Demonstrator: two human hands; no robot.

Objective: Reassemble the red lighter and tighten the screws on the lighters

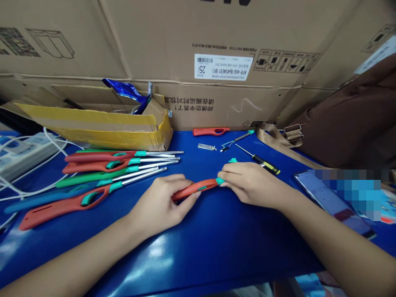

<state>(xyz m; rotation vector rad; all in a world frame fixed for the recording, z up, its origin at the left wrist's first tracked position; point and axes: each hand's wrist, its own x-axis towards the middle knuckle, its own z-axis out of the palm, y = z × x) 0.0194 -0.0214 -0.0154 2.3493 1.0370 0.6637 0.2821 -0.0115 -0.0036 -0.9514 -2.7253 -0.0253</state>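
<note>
My left hand (163, 202) is wrapped round the rear of an orange lighter handle (194, 187) with teal trim, lying low over the blue table (198, 243). My right hand (250, 181) pinches the handle's teal front end, fingers closed on it. A small teal piece (232, 160) lies just beyond my right fingers. To the left lies a row of several finished long-nosed lighters (117, 165) in orange, green and blue with metal tubes.
An orange handle half (210, 131), a small metal part (206, 147), a wire part with teal tip (236, 139) and a screwdriver (262, 161) lie at the back. A yellow-taped cardboard box (102, 123), a power strip (21, 150), a phone (328, 198) and a brown bag (349, 119) flank them.
</note>
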